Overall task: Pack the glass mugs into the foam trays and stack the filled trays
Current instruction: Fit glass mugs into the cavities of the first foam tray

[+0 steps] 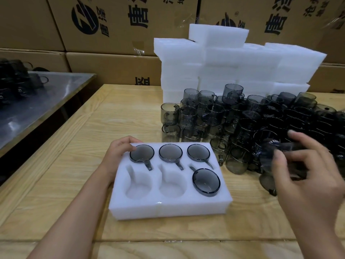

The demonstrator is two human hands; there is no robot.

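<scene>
Left hand (119, 153) grips the far left corner of the foam tray (168, 208), thumb on its top face. Right hand (306, 176), fingers partly curled, appears to hold a dark glass mug (280, 152) to the right of the tray; blur obscures the exact grip. Four packed mugs (170, 153) sit rim-up in the tray, in the three far pockets and the near right one. On the wooden table (74, 184) behind stand loose mugs (261, 116) and stacked foam blocks (233, 62), with cardboard boxes (121, 25) beyond.
</scene>
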